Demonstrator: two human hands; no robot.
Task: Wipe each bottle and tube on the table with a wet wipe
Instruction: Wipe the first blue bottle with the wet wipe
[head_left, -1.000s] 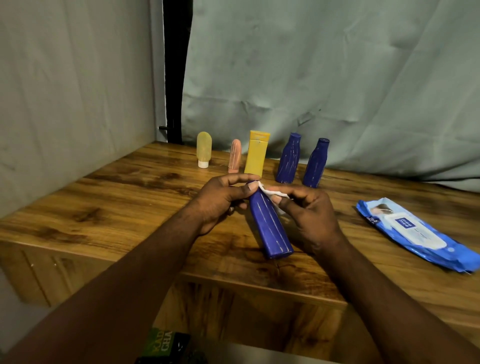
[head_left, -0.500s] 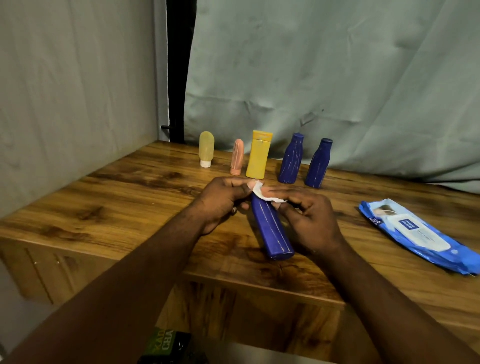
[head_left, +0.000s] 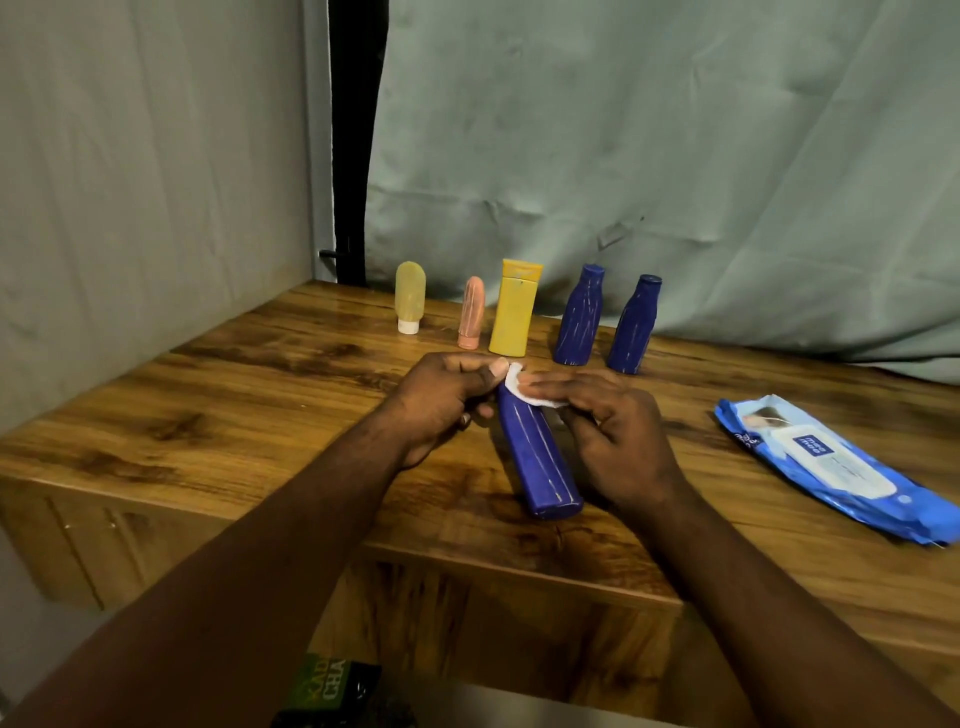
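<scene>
A blue bottle (head_left: 537, 460) lies tilted over the wooden table (head_left: 208, 415), its base toward me. My left hand (head_left: 447, 400) grips its neck end. My right hand (head_left: 608, 431) presses a white wet wipe (head_left: 524, 387) against the bottle's upper part, fingers fairly straight over the wipe. At the back stand a pale yellow tube (head_left: 410, 303), a pink tube (head_left: 471, 313), a yellow bottle (head_left: 515, 314) and two blue bottles (head_left: 579, 315) (head_left: 635, 324).
A blue wet wipe pack (head_left: 831, 467) lies flat on the right side of the table. Grey cloth hangs behind and to the left. A dark green packet (head_left: 332, 691) sits below the table's front edge.
The wipe has slid up toward the bottle's neck end, close to my left thumb. My right fingers have flattened over it. The bottle stays in the same place.
</scene>
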